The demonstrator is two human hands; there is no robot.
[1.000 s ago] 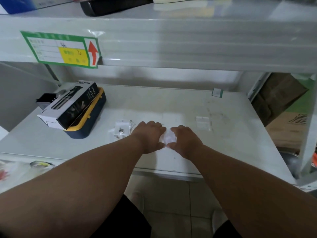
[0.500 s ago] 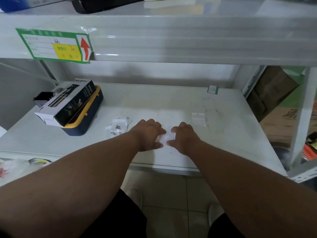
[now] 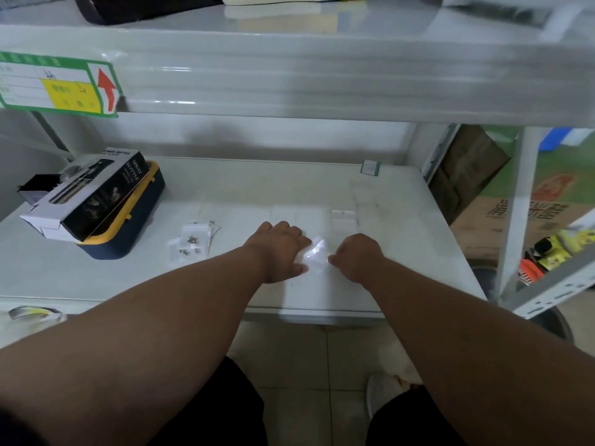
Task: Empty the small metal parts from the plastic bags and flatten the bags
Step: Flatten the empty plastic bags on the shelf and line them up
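a small clear plastic bag [image 3: 315,254] lies crumpled on the white shelf [image 3: 225,188], near its front edge, between the two hands. the left hand [image 3: 279,249] rests knuckles-up at the bag's left edge, fingers curled down onto the plastic, thumb tip at the lower corner; it appears to pinch the bag, though the contact is hidden under the fingers. the right hand [image 3: 357,256] is fisted at the bag's right edge, thumb and forefinger closed on the plastic. compared with half a second ago, the hands stand further apart and more of the bag shows between them, drawn out sideways. just beyond the right hand lies a flat empty bag [image 3: 344,217]. left of the left hand, a few bags with small metal parts [image 3: 190,242] lie in a loose pile. further left, a spray bottle box [image 3: 93,194] rests tilted on a blue and yellow case [image 3: 135,220]. a green label [image 3: 58,85] hangs on the upper shelf edge.
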